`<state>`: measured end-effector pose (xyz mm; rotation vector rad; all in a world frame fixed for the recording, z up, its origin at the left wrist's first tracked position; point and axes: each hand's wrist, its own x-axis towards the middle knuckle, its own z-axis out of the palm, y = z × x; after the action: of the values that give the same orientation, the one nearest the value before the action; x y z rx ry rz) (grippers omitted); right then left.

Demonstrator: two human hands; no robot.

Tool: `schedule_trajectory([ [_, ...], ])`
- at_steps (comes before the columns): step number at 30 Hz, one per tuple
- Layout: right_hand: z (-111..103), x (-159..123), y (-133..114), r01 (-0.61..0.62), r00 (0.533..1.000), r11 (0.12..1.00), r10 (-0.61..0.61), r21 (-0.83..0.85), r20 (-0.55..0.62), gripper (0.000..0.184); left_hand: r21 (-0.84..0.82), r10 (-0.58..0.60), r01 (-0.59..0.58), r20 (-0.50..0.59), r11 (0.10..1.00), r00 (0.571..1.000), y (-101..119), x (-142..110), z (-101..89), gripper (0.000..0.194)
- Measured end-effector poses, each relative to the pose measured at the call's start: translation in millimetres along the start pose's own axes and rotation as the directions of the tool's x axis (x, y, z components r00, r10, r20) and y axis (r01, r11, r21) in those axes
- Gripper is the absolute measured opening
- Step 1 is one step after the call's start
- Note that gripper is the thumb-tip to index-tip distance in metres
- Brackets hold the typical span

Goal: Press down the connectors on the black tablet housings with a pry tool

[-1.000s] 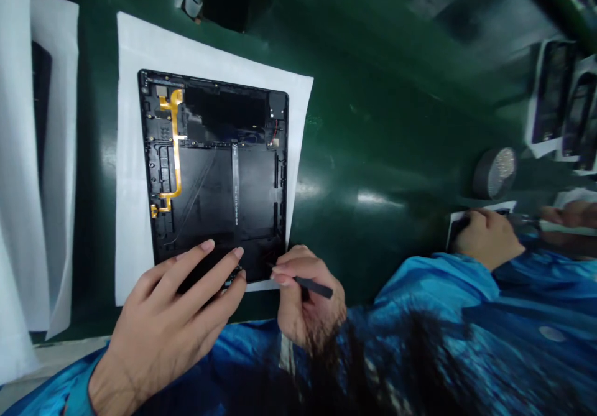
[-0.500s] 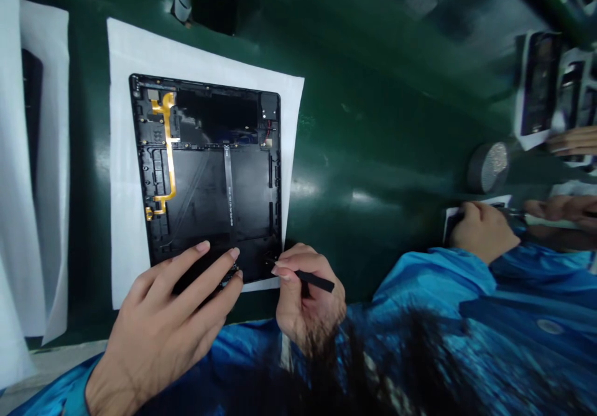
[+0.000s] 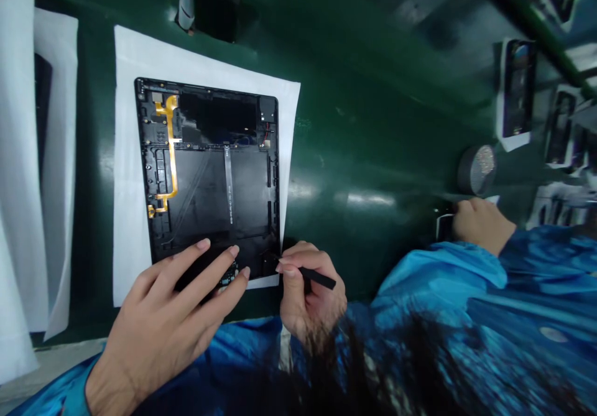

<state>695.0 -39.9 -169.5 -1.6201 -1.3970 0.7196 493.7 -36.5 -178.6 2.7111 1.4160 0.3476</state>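
An opened black tablet housing point(image 3: 249, 186) lies on a white foam sheet point(image 3: 128, 242) before me. An orange flex cable point(image 3: 174, 161) runs down its left side, and a dark ribbon cable point(image 3: 228, 183) down its middle. My left hand point(image 3: 181, 304) rests with spread fingers over the housing's near edge. Part of a small circuit board point(image 3: 229, 275) shows between those fingers. In a pinch, my right hand point(image 3: 310, 291) holds black tweezers point(image 3: 318, 277), whose thin tip reaches the housing's near right corner. The exact contact at the tip is too small to make out.
White foam sheets point(image 3: 56, 173) with a dark panel stand at the left. A dark block point(image 3: 217, 2) is at the back. On the right, a co-worker's hand point(image 3: 482, 223) and blue sleeve are near a round metal tin point(image 3: 476, 168); more housings point(image 3: 518, 86) lie beyond.
The view has shifted slightly. My left fingers have spread a little, showing more of the circuit board. My right hand still holds the tweezers at the corner. Another hand at far right is gone from view.
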Motion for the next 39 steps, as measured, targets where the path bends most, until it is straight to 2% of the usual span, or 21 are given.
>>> schedule_trajectory([
  [4,0.6,-2.8,-0.7,-0.045,0.998,0.995,0.040,-0.091,-0.049,0.013,-0.002,0.002,-0.002,0.004,1.000,1.000,0.2,-1.6,0.0,0.045],
  [8,1.3,-3.9,-1.8,-0.022,0.996,0.993,0.012,-0.116,-0.086,0.012,-0.048,-0.010,0.011,0.005,0.999,1.000,-0.1,-4.1,-0.2,0.041],
  [16,3.1,-2.9,-1.3,-0.014,0.994,1.000,0.013,-0.007,-0.104,0.013,-0.135,-0.037,0.040,0.022,0.990,0.999,0.4,-3.5,-0.2,0.045],
  [22,3.1,-8.3,0.2,-0.044,0.996,0.998,0.042,-0.032,-0.073,0.011,-0.112,-0.019,0.018,-0.008,0.994,1.000,-0.1,-2.3,0.4,0.041],
  [29,4.4,-6.6,-1.3,-0.033,0.994,0.999,0.031,-0.012,-0.106,0.014,-0.163,-0.054,0.056,0.020,0.985,0.998,0.5,-4.4,0.3,0.043],
  [34,3.1,-8.9,-2.2,-0.044,0.997,0.998,0.042,-0.038,-0.066,0.015,-0.140,-0.053,0.052,-0.002,0.989,0.999,0.4,-3.8,0.4,0.042],
  [39,2.9,-9.4,-0.8,-0.024,0.996,0.999,0.020,-0.046,-0.089,0.017,-0.134,-0.045,0.047,0.020,0.990,0.999,0.1,-2.4,0.7,0.044],
])
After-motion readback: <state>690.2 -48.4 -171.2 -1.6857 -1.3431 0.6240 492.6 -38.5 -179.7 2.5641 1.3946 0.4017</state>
